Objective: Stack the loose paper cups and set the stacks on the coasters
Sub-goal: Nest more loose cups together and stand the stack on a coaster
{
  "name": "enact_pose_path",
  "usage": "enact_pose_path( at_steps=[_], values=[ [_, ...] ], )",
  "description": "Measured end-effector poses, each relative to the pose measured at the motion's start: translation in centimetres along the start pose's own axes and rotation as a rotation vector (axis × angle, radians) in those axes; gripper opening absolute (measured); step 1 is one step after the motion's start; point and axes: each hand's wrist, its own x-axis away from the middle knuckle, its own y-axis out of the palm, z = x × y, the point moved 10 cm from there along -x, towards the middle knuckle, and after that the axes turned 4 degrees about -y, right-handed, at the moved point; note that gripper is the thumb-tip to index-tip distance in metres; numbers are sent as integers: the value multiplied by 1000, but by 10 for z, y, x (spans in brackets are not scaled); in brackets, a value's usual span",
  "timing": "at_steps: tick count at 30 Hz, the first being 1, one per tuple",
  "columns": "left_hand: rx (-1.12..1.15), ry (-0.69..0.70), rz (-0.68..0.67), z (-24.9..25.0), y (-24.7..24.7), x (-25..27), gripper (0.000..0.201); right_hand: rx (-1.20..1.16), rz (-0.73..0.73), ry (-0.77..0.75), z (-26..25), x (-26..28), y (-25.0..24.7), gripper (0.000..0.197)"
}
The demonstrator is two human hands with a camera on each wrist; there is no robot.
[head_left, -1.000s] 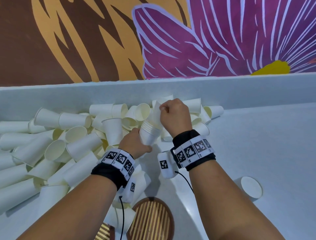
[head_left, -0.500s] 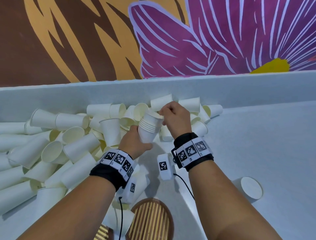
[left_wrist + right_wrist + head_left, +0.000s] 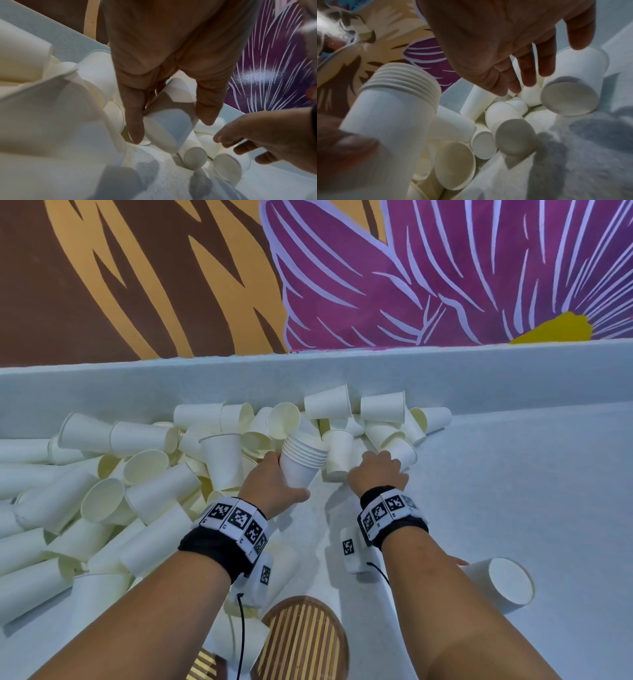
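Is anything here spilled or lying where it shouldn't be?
Yes. Loose cups lie tipped in a heap across the counter, and one stray cup lies on its side alone, right of the right arm. The coaster holds no stack yet; the only stack is in the left hand.

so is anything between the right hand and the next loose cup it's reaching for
Nothing visible. The right hand hovers open just above the loose cups at the pile's right edge, fingers spread toward them with only air between. The stack held by the left hand sits off to the side, clear of the reach.
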Motion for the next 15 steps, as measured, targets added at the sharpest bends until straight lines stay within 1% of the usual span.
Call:
enact_pose_path(
  at_steps=[2, 4, 6, 8, 11, 15],
  values=[
    [-15, -7, -9, -1, 0, 1, 71, -31, 72, 19, 1, -3, -12, 38],
    [-23, -11, -16, -1, 0, 2, 72, -64, 142, 52, 9, -10, -23, 44],
    [-29, -12, -18, -1, -2, 4, 72, -102, 168, 104, 21, -19, -26, 54],
    [-40, -11, -24, -1, -2, 5, 73, -149, 162, 172, 35, -26, -27, 60],
    [-55, -8, -25, 0, -3, 6, 73, -163, 119, 204, 42, -28, -23, 56],
    [-75, -22, -33, -3, -3, 5, 73, -84, 44, 155, 33, -19, -8, 40]
  ],
)
